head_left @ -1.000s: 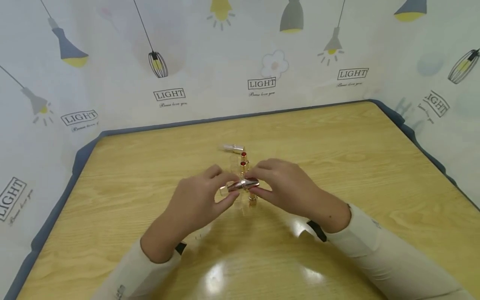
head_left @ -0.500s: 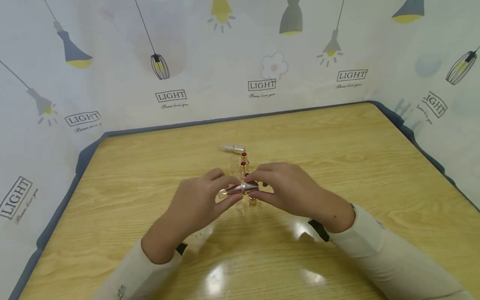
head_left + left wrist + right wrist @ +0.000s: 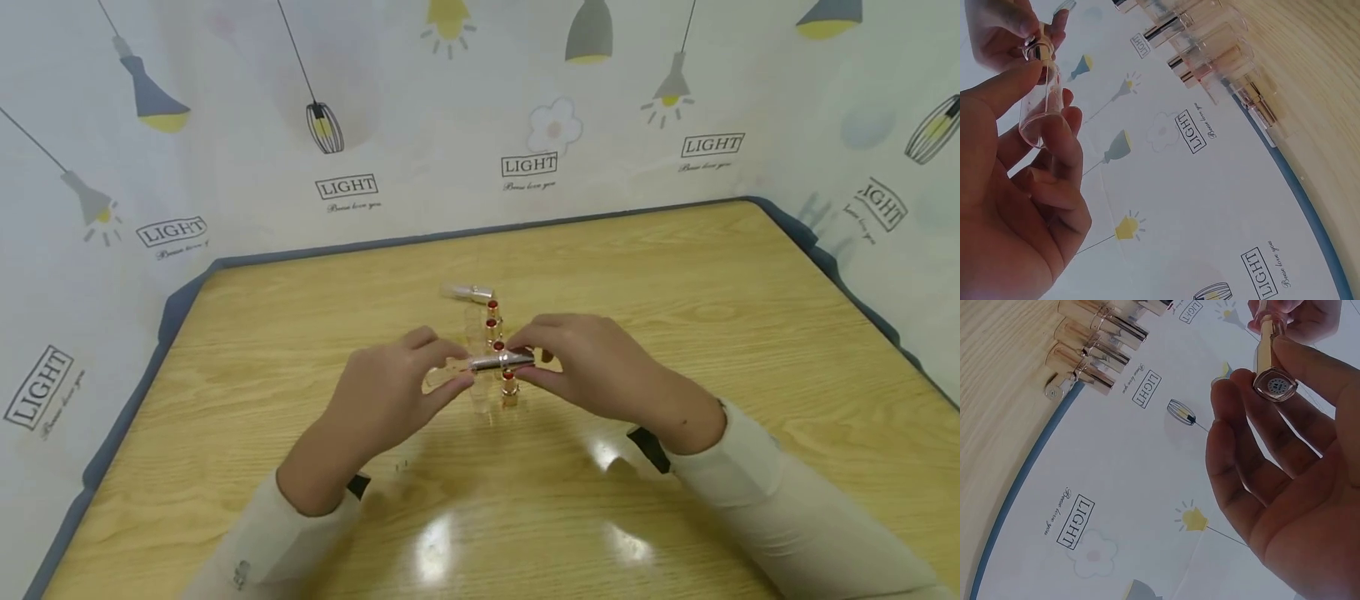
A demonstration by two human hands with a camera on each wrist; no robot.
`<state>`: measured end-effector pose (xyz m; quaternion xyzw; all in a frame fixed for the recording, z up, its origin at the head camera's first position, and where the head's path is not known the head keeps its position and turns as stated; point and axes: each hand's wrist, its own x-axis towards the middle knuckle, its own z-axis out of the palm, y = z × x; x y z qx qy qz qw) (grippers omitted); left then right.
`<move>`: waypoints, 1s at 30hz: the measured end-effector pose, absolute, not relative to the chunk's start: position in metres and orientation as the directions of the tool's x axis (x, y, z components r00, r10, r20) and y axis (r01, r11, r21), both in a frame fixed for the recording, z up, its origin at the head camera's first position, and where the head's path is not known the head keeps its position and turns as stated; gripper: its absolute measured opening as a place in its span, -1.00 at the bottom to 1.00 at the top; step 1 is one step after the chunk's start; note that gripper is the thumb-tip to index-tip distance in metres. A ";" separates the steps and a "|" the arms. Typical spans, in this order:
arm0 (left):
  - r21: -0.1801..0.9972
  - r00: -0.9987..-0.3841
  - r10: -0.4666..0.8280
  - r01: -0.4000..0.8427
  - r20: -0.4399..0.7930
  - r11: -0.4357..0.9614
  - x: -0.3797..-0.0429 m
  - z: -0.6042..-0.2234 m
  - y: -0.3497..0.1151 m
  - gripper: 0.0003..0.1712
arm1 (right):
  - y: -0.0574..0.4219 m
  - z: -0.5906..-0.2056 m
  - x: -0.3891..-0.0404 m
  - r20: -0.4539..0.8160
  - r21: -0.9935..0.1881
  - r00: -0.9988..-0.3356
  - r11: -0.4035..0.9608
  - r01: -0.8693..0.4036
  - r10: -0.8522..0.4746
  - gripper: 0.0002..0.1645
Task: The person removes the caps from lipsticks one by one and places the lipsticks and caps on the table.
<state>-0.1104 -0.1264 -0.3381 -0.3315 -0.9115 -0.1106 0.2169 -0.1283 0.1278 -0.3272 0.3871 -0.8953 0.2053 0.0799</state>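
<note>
Between both hands, a shiny gold-and-silver lipstick tube [image 3: 516, 360] lies roughly level above the table. My right hand [image 3: 600, 360] pinches its base [image 3: 1270, 365] with thumb and fingers. My left hand [image 3: 393, 383] pinches the clear cap [image 3: 1040, 125] at the tube's other end, where the metal neck shows at the cap's mouth in the left wrist view. Just beyond and below stand several uncapped gold lipsticks with red tips [image 3: 509, 382], in a row running away from me. Clear caps [image 3: 482, 397] stand in a row to their left, partly hidden by the left fingers.
A capped lipstick [image 3: 472, 293] lies on its side at the far end of the row. Everything stands on a wood-grain table [image 3: 300, 333] with a blue edge, and a white lamp-printed backdrop [image 3: 420, 150] rises behind and on both sides.
The clear cap has slid leftward along the tube, with more of the metal now showing. My hands have drawn slightly apart, each keeping its pinch.
</note>
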 end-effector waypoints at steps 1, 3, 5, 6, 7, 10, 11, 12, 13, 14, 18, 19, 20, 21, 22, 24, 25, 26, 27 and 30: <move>0.052 -0.692 0.549 0.642 0.469 0.765 -0.111 -0.338 -0.128 -0.68 | 0.130 -0.327 -0.129 0.302 -0.306 -0.694 0.623 -0.720 -0.654 -0.72; 0.061 -0.703 0.534 0.629 0.469 0.775 -0.112 -0.338 -0.129 -0.66 | 0.133 -0.327 -0.131 0.298 -0.319 -0.705 0.628 -0.709 -0.644 -0.71; 0.074 -0.716 0.528 0.622 0.457 0.780 -0.112 -0.338 -0.129 -0.66 | 0.135 -0.327 -0.132 0.294 -0.331 -0.710 0.628 -0.704 -0.640 -0.71; 0.086 -0.725 0.524 0.618 0.447 0.781 -0.112 -0.339 -0.128 -0.67 | 0.135 -0.327 -0.133 0.287 -0.342 -0.714 0.627 -0.700 -0.639 -0.70; 0.094 -0.734 0.522 0.614 0.435 0.784 -0.112 -0.340 -0.127 -0.67 | 0.136 -0.327 -0.133 0.279 -0.353 -0.719 0.628 -0.694 -0.637 -0.70; 0.105 -0.747 0.528 0.611 0.403 0.784 -0.111 -0.344 -0.121 -0.71 | 0.138 -0.326 -0.135 0.255 -0.387 -0.744 0.640 -0.664 -0.618 -0.72; 0.111 -0.751 0.529 0.611 0.395 0.784 -0.110 -0.345 -0.120 -0.72 | 0.139 -0.326 -0.136 0.248 -0.400 -0.754 0.645 -0.652 -0.608 -0.73; 0.118 -0.755 0.531 0.611 0.385 0.783 -0.110 -0.346 -0.119 -0.74 | 0.140 -0.326 -0.137 0.245 -0.412 -0.763 0.648 -0.641 -0.598 -0.74; 0.123 -0.757 0.535 0.612 0.375 0.781 -0.110 -0.347 -0.118 -0.75 | 0.141 -0.325 -0.138 0.245 -0.425 -0.770 0.648 -0.632 -0.589 -0.75; 0.130 -0.760 0.539 0.614 0.362 0.778 -0.110 -0.347 -0.117 -0.76 | 0.141 -0.325 -0.139 0.247 -0.438 -0.775 0.646 -0.625 -0.582 -0.76; 0.153 -0.778 0.554 0.611 0.295 0.776 -0.108 -0.348 -0.117 -0.76 | 0.143 -0.326 -0.143 0.252 -0.478 -0.784 0.631 -0.610 -0.567 -0.76; 0.152 -0.779 0.561 0.613 0.282 0.775 -0.108 -0.349 -0.117 -0.76 | 0.143 -0.327 -0.143 0.249 -0.485 -0.785 0.628 -0.608 -0.567 -0.76; 0.148 -0.778 0.567 0.616 0.272 0.774 -0.107 -0.349 -0.116 -0.75 | 0.142 -0.328 -0.144 0.246 -0.489 -0.786 0.627 -0.606 -0.567 -0.76; 0.145 -0.775 0.572 0.619 0.267 0.772 -0.107 -0.349 -0.116 -0.75 | 0.142 -0.328 -0.144 0.244 -0.492 -0.787 0.626 -0.604 -0.567 -0.76; 0.141 -0.774 0.575 0.621 0.265 0.771 -0.107 -0.350 -0.116 -0.74 | 0.142 -0.328 -0.144 0.243 -0.494 -0.787 0.626 -0.603 -0.567 -0.76; 0.142 -0.772 0.581 0.625 0.260 0.767 -0.107 -0.350 -0.116 -0.74 | 0.142 -0.329 -0.144 0.236 -0.501 -0.790 0.626 -0.598 -0.566 -0.77; 0.143 -0.769 0.585 0.629 0.257 0.764 -0.107 -0.351 -0.116 -0.74 | 0.141 -0.329 -0.145 0.232 -0.502 -0.792 0.628 -0.595 -0.565 -0.77; 0.145 -0.768 0.588 0.631 0.254 0.762 -0.107 -0.351 -0.115 -0.74 | 0.141 -0.330 -0.145 0.228 -0.503 -0.794 0.630 -0.592 -0.564 -0.77; 0.146 -0.767 0.590 0.633 0.251 0.761 -0.107 -0.351 -0.115 -0.74 | 0.141 -0.330 -0.145 0.223 -0.501 -0.796 0.634 -0.588 -0.562 -0.77; 0.138 -0.759 0.602 0.643 0.247 0.754 -0.107 -0.352 -0.115 -0.75 | 0.142 -0.331 -0.145 0.210 -0.499 -0.803 0.645 -0.579 -0.559 -0.76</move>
